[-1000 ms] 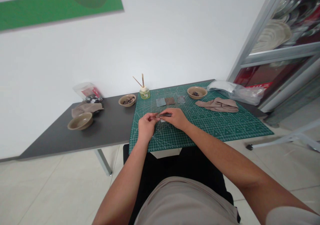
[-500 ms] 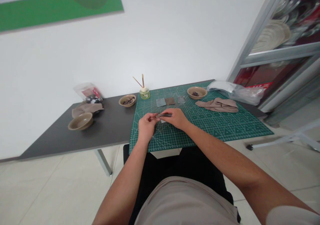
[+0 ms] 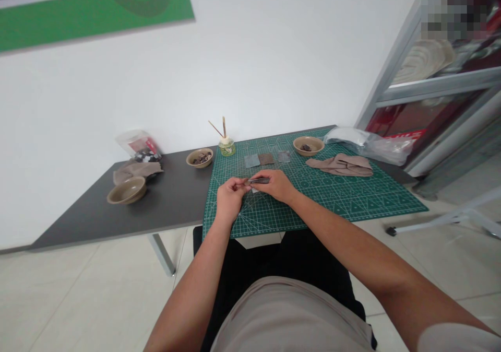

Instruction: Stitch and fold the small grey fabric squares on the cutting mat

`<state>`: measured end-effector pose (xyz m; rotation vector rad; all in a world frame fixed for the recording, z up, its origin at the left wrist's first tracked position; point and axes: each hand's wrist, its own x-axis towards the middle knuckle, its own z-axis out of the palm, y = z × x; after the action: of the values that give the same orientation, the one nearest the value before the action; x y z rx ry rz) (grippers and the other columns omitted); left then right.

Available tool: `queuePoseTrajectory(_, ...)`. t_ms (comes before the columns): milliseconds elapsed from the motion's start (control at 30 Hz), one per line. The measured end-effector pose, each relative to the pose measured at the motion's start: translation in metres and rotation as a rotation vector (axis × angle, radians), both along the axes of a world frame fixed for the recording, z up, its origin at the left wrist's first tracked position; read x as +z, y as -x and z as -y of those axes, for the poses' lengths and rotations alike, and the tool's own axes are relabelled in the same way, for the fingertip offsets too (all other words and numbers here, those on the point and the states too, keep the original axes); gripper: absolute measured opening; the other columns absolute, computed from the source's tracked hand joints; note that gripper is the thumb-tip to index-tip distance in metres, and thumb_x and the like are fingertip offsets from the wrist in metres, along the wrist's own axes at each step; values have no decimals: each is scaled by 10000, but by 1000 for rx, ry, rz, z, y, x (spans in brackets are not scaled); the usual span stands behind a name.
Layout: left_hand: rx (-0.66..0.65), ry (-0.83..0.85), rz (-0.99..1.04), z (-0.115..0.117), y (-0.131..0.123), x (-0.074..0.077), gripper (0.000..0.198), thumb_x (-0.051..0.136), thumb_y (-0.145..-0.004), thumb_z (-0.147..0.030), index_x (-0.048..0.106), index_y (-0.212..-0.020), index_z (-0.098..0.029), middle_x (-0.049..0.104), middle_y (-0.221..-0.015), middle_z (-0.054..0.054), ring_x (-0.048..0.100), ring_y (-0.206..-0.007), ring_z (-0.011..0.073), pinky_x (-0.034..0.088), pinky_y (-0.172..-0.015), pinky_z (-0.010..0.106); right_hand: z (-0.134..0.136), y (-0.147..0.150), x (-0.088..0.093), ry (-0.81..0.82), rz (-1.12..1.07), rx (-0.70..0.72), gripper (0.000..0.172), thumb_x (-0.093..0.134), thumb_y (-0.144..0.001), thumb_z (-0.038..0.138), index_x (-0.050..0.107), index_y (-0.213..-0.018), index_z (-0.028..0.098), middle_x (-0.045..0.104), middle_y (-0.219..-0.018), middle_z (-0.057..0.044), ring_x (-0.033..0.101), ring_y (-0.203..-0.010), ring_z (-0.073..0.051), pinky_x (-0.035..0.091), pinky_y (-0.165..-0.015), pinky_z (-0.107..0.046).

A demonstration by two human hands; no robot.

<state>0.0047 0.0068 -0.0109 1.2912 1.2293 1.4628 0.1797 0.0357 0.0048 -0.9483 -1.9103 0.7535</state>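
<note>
My left hand point(image 3: 229, 200) is over the green cutting mat point(image 3: 324, 190), its thumb and fingertips pinched on something small that I cannot make out. Touching its fingertips from the right, my right hand point(image 3: 277, 186) has its fingers closed around a thin, flat dark-grey piece point(image 3: 260, 180). A small whitish patch shows below the fingers, mostly hidden by them. Just beyond the hands lie a blue-grey square point(image 3: 252, 161), a brown square point(image 3: 266, 159) and a clear square point(image 3: 284, 156).
A bowl with dark pieces point(image 3: 309, 145), a brown cloth point(image 3: 340, 165) and a plastic bag point(image 3: 371, 144) are to the right. Leftward stand a reed diffuser point(image 3: 226, 146), a bowl of brown pieces point(image 3: 200, 158), another bowl point(image 3: 127, 190), a second cloth point(image 3: 136, 170) and a clear tub point(image 3: 136, 143).
The fingers have shifted very slightly around the small pieces between them. Both hands stay in the same place, and everything else on the table is unchanged.
</note>
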Motion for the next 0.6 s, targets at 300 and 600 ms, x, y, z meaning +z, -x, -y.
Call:
queuePoseTrajectory(300, -6, -3, 18, 0, 0, -1, 233, 794, -605, -228, 744, -828, -181, 729, -755, 12, 648, -705, 156, 496, -714, 286, 0, 0, 0, -8, -9, -38, 88, 775, -779, 257, 782, -861, 229, 777, -847, -4, 717, -821, -179, 494, -757, -278)
queuePoseTrajectory(600, 6, -1, 12, 1, -1, 1, 199, 789, -598, -213, 732, -787, -187, 723, -739, 6, 643, -690, 152, 499, -724, 292, 0, 1, -1, -41, 7, -11, 111, 764, -791, 223, 788, -899, 233, 782, -881, -9, 719, -831, -173, 504, -769, -276)
